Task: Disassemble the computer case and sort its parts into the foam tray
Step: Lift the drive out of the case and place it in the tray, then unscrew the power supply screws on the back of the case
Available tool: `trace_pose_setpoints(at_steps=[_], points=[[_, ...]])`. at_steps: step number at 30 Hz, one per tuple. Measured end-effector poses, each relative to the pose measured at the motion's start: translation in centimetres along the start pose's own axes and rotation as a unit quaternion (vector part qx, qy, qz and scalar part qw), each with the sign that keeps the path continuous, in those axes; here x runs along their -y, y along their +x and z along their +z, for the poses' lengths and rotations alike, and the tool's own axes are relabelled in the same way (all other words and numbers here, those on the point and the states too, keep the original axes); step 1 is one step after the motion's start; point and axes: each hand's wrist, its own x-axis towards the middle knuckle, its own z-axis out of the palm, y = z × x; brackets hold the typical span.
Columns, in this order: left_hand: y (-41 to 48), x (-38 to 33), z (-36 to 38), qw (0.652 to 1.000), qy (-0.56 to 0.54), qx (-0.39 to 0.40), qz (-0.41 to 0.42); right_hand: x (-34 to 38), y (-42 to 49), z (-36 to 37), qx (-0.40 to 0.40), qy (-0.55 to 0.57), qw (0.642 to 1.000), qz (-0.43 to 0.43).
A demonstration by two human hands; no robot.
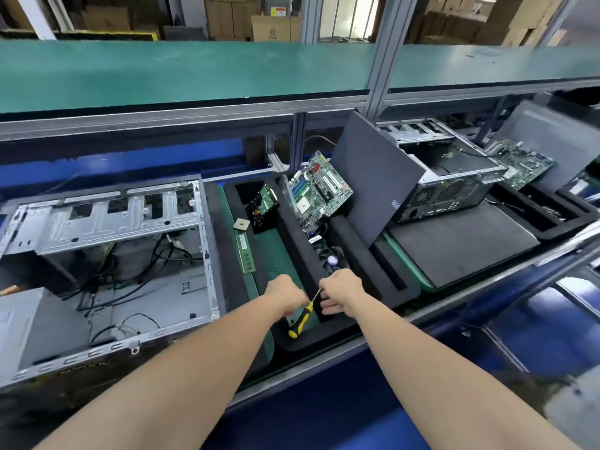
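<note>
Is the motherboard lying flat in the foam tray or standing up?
Standing, tilted: the motherboard rests on its lower edge in a foam tray slot, component face angled up.

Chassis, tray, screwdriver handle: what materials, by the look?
Computer case: bare sheet metal, likely steel; dull silver, stamped slots.
Foam tray: matte black foam, thick walls, cut pockets.
Screwdriver: handle probably plastic or rubber, yellow-black; shaft shiny metal.
</note>
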Motion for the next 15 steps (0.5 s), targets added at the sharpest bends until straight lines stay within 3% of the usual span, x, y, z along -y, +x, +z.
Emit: trace_pose_setpoints(at_steps=[5, 9, 15], points=[[0.6, 0.4, 1.7, 0.999, 0.023, -0.002, -0.024, -1.2, 0.4, 0.0, -0.013, 0.005, 1.0, -0.002], [0.7, 1.0, 2.8, 0.999, 0.049, -0.005, -0.013, -2.0, 0.5, 1.0, 0.031, 0.008, 0.999, 0.021], [-0.1, -0.2, 2.2, 0.995, 0.012, -0.084, 0.042, -0.6, -0.2, 1.4, 0.042, 0.064, 0.997, -0.005]])
